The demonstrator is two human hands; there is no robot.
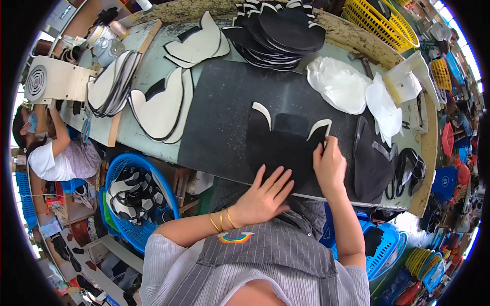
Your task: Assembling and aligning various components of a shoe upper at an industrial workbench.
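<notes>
- Black cut piece point(286, 148) on dark mat point(219, 117): left hand point(263, 196) flat, pressing; right hand point(329, 163) pinching its white-edged tab.
- Risk: piece creeps if palm lifts; black-on-black hides misalignment.

Left hand point(265, 196) flat on black cut piece point(286, 148), right hand point(329, 166) apparently pinching its edge, dark mat point(219, 117)

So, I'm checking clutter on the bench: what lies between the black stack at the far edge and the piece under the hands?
Head view: only bare dark mat between the black stack and the black piece under both hands.
</notes>
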